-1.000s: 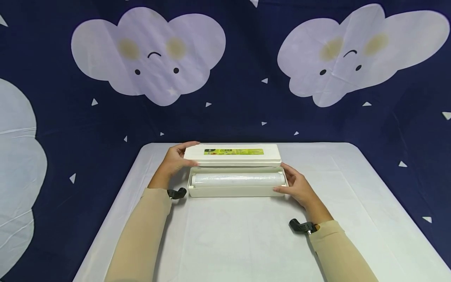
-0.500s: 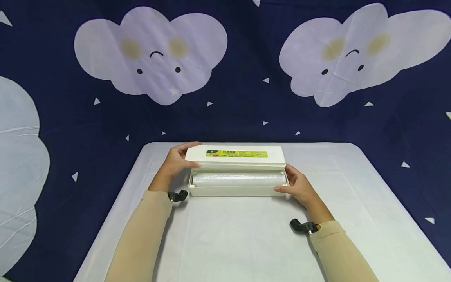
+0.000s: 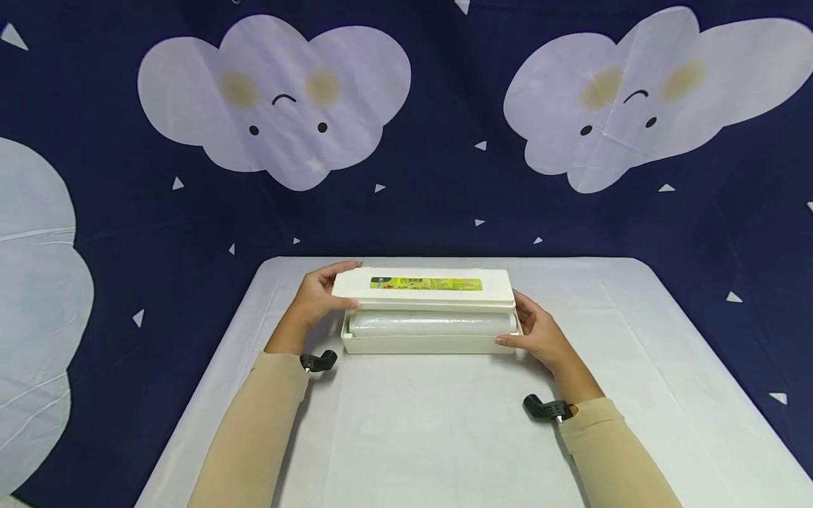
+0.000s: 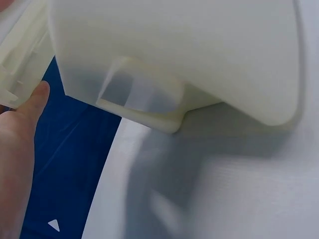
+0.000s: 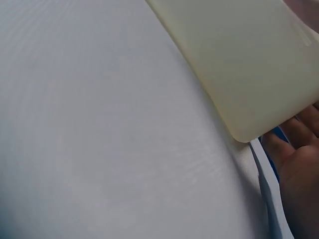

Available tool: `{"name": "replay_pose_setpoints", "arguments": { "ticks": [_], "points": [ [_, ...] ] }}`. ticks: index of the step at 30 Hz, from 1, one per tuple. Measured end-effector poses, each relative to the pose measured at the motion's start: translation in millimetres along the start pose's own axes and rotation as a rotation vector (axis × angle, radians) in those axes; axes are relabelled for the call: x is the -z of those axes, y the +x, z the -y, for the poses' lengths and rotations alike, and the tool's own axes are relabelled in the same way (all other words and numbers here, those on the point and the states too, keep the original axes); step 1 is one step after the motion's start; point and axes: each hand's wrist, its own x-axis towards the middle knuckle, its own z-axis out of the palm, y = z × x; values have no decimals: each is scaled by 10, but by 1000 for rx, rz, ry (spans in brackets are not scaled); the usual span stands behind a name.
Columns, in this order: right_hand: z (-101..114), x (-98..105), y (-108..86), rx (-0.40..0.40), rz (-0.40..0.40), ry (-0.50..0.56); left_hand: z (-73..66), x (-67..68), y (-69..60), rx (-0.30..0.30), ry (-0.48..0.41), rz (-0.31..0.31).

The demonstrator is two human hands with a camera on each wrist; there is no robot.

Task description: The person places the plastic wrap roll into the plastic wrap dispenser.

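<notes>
A long white plastic box [image 3: 425, 345] stands on the table with a roll of clear film, likely cling wrap [image 3: 432, 324], lying inside. Above its rear part is a white lid [image 3: 438, 299] bearing a yellow-green label [image 3: 425, 283]. My left hand [image 3: 319, 296] grips the lid's left end, thumb in front and fingers behind. My right hand [image 3: 538, 335] holds the box's right end, thumb at the front. In the left wrist view the lid [image 4: 25, 55] is apart from the box end [image 4: 174, 45]. The right wrist view shows the box's end wall [image 5: 244, 64] beside my fingers.
A white-covered table [image 3: 438, 430] has its far edge just behind the box. Behind it hangs a dark blue cloth [image 3: 444, 176] with printed clouds. Black wrist cameras [image 3: 547, 409] sit on both wrists.
The lid has come down and toward me with my left hand, shifting slightly right, and covers more of the box's rear opening. My right hand stays at the box's end.
</notes>
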Motion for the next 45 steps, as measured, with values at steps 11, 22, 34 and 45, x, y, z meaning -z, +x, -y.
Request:
{"name": "replay_pose_setpoints", "arguments": {
  "ticks": [11,22,34,45],
  "points": [
    [90,-52,64,106,-1,45,38,-51,-94,-32,-40,23],
    [201,-74,117,146,-46,-55,56,-73,-136,-67,-41,34],
    [279,-55,109,121,-104,-122,21,-119,-212,-12,64,65],
    [290,-51,78,118,-80,-154,-25,-150,-279,-1,170,103]
  ]
}}
